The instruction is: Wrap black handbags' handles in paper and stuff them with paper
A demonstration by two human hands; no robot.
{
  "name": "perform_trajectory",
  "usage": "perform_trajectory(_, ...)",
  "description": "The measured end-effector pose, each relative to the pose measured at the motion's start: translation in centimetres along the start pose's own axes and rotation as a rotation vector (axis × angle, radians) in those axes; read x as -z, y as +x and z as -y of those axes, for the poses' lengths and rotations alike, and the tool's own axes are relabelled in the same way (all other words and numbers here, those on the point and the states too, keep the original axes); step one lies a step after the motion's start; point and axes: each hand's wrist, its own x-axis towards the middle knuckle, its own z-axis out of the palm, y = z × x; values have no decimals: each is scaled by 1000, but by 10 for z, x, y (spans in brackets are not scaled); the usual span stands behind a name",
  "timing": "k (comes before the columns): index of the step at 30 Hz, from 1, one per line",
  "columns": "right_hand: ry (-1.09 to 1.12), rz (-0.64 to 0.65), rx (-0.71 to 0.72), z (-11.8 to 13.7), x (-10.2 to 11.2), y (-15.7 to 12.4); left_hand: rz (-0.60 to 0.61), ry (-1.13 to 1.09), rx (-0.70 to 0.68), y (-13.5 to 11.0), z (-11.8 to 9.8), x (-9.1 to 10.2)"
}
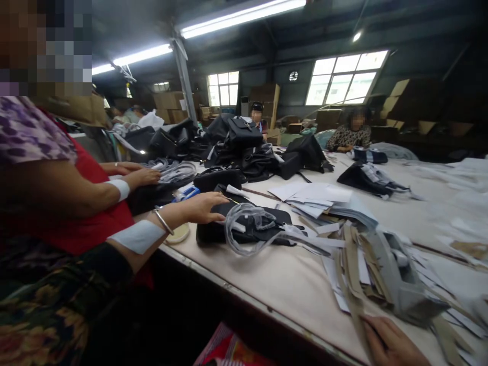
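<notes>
Only one of my hands shows, at the bottom right edge; I take it for my left hand (392,343). Its fingers curl around the near end of a tan paper strip (353,300) that runs up into a heap of tan, white and grey strips and paper wrapping (385,269) on the table. My right hand is out of view. Left of the heap lies a black bag (244,226) with a clear plastic-wrapped strap (247,223) over it. A co-worker's hand (204,206) with a metal bangle rests on that bag.
The co-worker in a red apron (76,203) stands close on the left. The long white table (290,279) carries stacked white sheets (320,195) and piles of black bags (244,147) farther back. Two other people sit at the far end. Cardboard boxes (171,104) line the walls.
</notes>
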Motion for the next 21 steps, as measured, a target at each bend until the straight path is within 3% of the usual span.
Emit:
perform_trajectory(5,-8,38,-63,3,0,0,20,85,70,-52,13,-29)
perform_trajectory(11,2,-11,-160,22,11,16,-56,176,123,-52,12,-67)
perform_trajectory(16,19,-137,-267,74,20,23,-105,218,185,-47,-2,-72)
perform_trajectory(21,301,2,-398,146,20,29,-99,236,276,-40,-29,-52)
